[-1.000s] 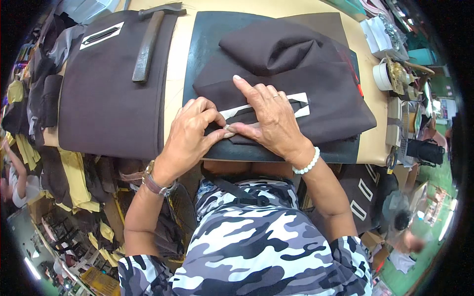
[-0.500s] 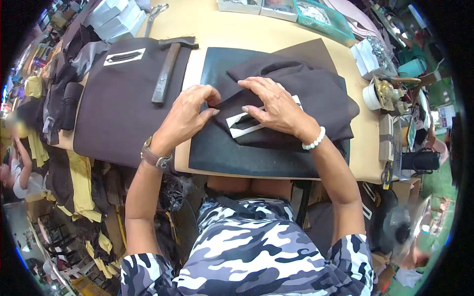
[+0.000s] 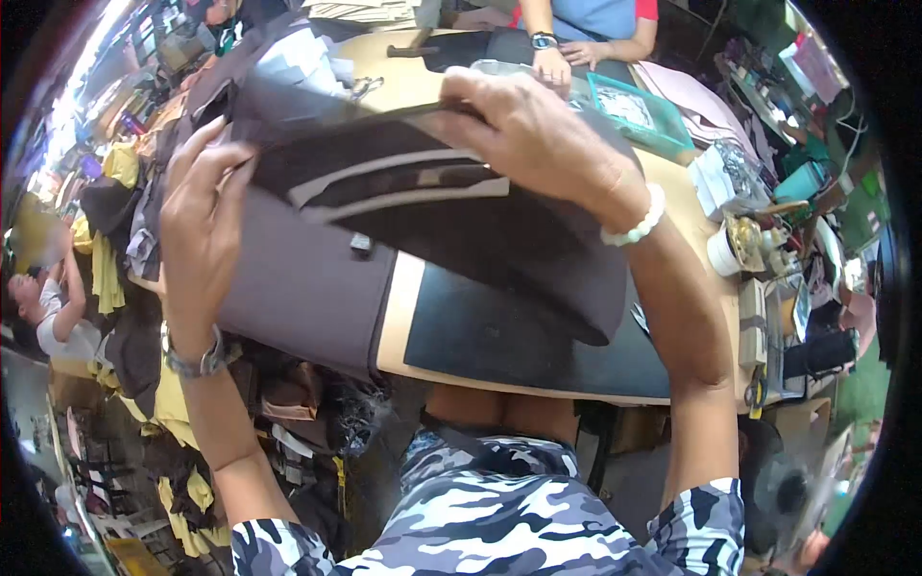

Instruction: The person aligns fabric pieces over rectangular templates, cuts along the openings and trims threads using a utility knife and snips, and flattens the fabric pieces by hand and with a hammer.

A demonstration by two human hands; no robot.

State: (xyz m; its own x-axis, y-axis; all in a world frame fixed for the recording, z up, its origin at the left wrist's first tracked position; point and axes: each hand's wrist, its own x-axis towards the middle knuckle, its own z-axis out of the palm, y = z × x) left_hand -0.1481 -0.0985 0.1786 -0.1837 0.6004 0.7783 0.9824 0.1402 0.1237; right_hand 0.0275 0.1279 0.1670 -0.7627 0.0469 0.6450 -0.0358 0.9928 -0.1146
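A dark brown fabric panel [image 3: 538,254] hangs lifted and slanted above the table, blurred by motion. Across it runs a slot framed by white strips [image 3: 423,200], with a dark gap between them. My right hand [image 3: 538,139] grips its upper edge, thumb toward me. At the panel's left end, my left hand [image 3: 204,226] has its fingers bent around the edge, partly smeared. Below lies a black mat [image 3: 509,336]. Another dark brown panel [image 3: 307,278] rests flat on the left, partly covered by the raised one.
Across the table a co-worker's hands [image 3: 567,62] rest near a teal tray [image 3: 639,115]. White papers [image 3: 293,67] lie at the back left. A white tub [image 3: 725,252] and a teal cup [image 3: 802,182] stand on the right. Another person [image 3: 58,302] is at far left.
Both hands have raised the fabric panel off the black mat and spread apart, the left one moving left. The view has tilted up, bringing the co-worker's hands into sight.
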